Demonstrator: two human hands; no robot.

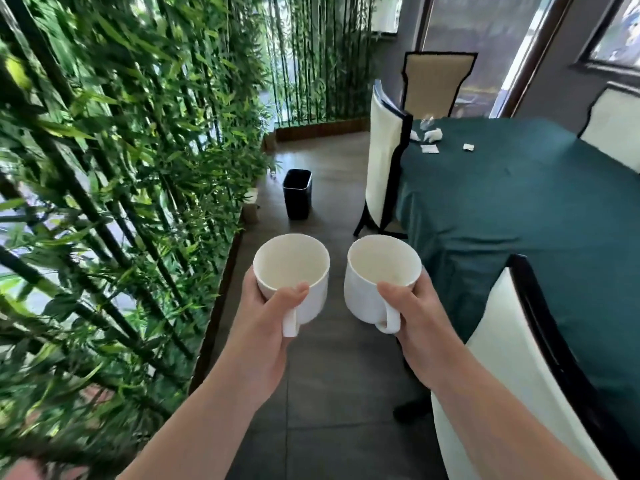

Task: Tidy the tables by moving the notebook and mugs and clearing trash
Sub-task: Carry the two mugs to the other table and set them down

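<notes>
Two white mugs are carried over the floor, both empty and upright. My left hand (266, 320) grips the left mug (292, 268) with the thumb over its rim near the handle. My right hand (415, 313) holds the right mug (377, 271) the same way, beside its handle. On the green tablecloth of the table (519, 202) at the right lie crumpled white paper scraps (433, 135), a flat paper piece (429, 148) and a small scrap (468, 146) near the far edge. No notebook is in view.
A black waste bin (297, 194) stands on the grey tiled floor ahead. A bamboo screen (121, 168) lines the left side. White chairs with dark frames stand around the table: one ahead (384, 161), one close at right (512, 358), others at the far side.
</notes>
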